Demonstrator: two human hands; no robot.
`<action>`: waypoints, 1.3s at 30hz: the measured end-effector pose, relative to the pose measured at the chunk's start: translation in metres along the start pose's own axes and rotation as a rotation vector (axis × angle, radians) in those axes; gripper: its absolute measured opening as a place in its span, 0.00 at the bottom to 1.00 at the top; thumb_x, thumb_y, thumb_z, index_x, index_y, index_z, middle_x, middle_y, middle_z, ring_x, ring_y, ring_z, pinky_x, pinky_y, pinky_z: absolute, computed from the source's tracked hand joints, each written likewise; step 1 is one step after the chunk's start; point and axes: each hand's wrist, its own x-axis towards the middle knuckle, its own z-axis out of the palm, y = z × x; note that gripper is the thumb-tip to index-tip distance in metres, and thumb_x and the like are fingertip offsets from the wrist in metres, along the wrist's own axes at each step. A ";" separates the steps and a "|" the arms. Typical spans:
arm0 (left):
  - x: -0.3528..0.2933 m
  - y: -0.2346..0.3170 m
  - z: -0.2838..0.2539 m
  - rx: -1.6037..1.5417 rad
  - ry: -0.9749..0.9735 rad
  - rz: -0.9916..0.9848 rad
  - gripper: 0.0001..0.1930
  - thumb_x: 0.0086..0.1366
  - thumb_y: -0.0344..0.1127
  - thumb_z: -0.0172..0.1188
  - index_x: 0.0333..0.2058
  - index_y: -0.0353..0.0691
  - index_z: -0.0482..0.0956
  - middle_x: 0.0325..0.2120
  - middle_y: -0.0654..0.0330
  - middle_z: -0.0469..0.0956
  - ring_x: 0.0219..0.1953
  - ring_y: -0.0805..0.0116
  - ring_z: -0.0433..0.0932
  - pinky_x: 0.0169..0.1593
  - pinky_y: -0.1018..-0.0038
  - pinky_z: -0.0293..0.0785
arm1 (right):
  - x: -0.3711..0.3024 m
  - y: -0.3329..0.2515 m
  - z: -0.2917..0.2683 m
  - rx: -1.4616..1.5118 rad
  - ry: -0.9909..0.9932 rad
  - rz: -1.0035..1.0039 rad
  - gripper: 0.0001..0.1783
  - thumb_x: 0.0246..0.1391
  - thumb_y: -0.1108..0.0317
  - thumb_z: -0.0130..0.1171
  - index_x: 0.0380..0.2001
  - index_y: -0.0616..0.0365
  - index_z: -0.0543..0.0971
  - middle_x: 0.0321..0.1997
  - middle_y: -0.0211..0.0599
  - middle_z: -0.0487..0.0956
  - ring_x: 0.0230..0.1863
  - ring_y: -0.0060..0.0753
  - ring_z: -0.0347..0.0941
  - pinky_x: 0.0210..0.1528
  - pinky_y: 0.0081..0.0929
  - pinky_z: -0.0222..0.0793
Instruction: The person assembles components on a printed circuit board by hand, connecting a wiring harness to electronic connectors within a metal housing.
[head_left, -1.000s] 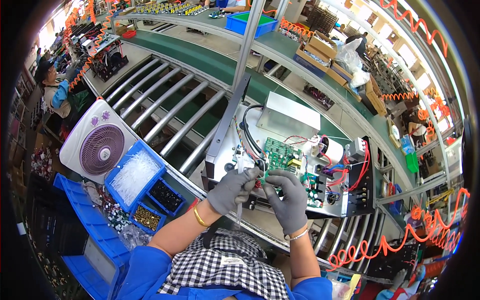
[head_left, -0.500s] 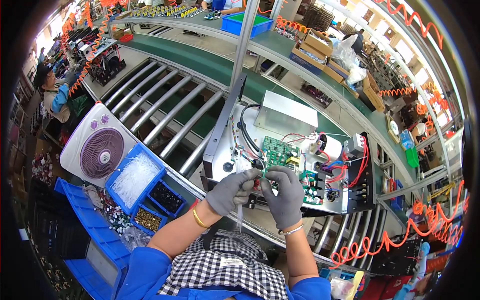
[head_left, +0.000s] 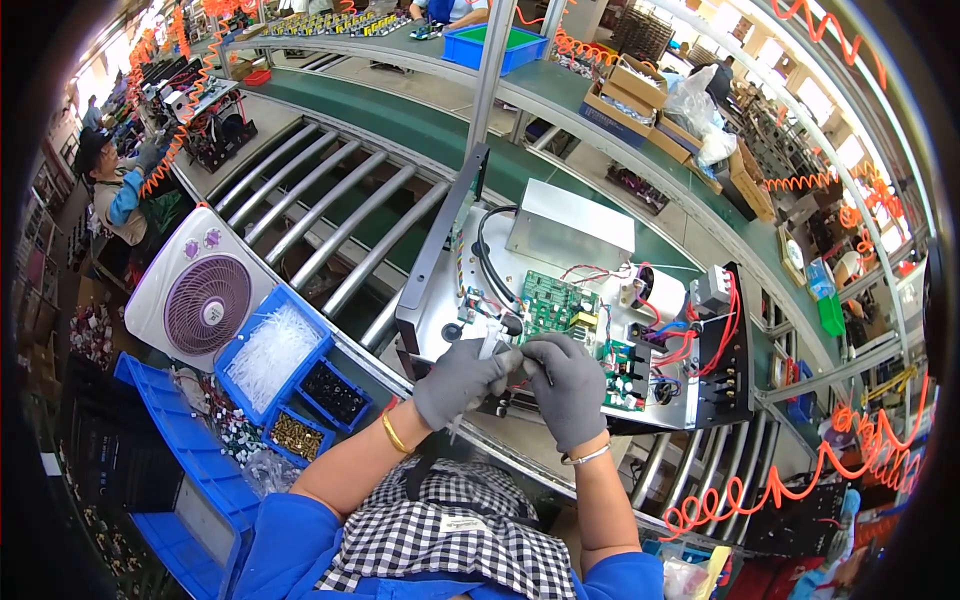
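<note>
An open metal chassis (head_left: 445, 315) lies on the roller line before me, with a green circuit board (head_left: 548, 300), a silver metal box (head_left: 570, 225) and red, black and blue wires (head_left: 695, 335) inside. My left hand (head_left: 458, 380) and my right hand (head_left: 570, 385), both in grey gloves, meet at the chassis's near edge. Together they pinch a small white part with thin wires (head_left: 495, 350) between their fingertips. A thin white strip hangs down below my left hand.
Blue bins hold white cable ties (head_left: 268, 345) and small screws (head_left: 298, 435) at my left, beside a white box fan (head_left: 200, 300). Steel rollers (head_left: 320, 220) run behind. Orange coiled hoses (head_left: 790, 480) hang at right. Another person (head_left: 120, 190) works at far left; cardboard boxes (head_left: 630, 95) sit beyond.
My two hands have stayed together at the chassis's near edge, shifting only slightly on the small white part. The chassis has not moved.
</note>
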 end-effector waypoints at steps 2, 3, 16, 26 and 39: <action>0.001 0.003 0.000 -0.018 -0.006 -0.012 0.16 0.72 0.48 0.55 0.31 0.42 0.74 0.15 0.71 0.65 0.12 0.84 0.57 0.14 0.83 0.50 | -0.001 -0.001 0.002 0.006 0.008 0.001 0.10 0.46 0.72 0.67 0.35 0.53 0.81 0.39 0.35 0.81 0.40 0.43 0.78 0.40 0.35 0.74; 0.001 0.004 0.000 -0.036 -0.011 -0.021 0.16 0.72 0.47 0.54 0.31 0.42 0.74 0.15 0.71 0.64 0.12 0.84 0.58 0.14 0.84 0.50 | -0.001 -0.001 0.002 0.001 0.035 -0.010 0.11 0.46 0.73 0.67 0.35 0.53 0.81 0.39 0.35 0.81 0.40 0.43 0.78 0.40 0.35 0.74; 0.009 -0.011 -0.009 -0.428 -0.079 -0.031 0.14 0.73 0.46 0.53 0.39 0.40 0.75 0.16 0.73 0.62 0.14 0.87 0.55 0.14 0.86 0.49 | -0.004 -0.010 0.008 0.076 0.104 -0.117 0.11 0.46 0.75 0.67 0.35 0.54 0.80 0.37 0.36 0.81 0.37 0.42 0.78 0.38 0.34 0.74; 0.001 0.012 0.000 -0.284 0.111 0.066 0.13 0.71 0.46 0.56 0.45 0.43 0.76 0.19 0.74 0.65 0.14 0.87 0.55 0.16 0.85 0.47 | -0.007 -0.007 0.012 0.475 -0.003 -0.002 0.07 0.55 0.75 0.63 0.38 0.61 0.78 0.38 0.37 0.82 0.37 0.30 0.78 0.38 0.28 0.75; 0.023 -0.007 -0.006 -0.401 0.058 0.064 0.19 0.73 0.47 0.53 0.50 0.37 0.76 0.21 0.72 0.70 0.14 0.86 0.57 0.15 0.86 0.51 | 0.000 -0.034 0.028 1.634 -0.018 0.792 0.10 0.71 0.61 0.46 0.43 0.55 0.70 0.31 0.31 0.75 0.15 0.11 0.54 0.14 0.11 0.49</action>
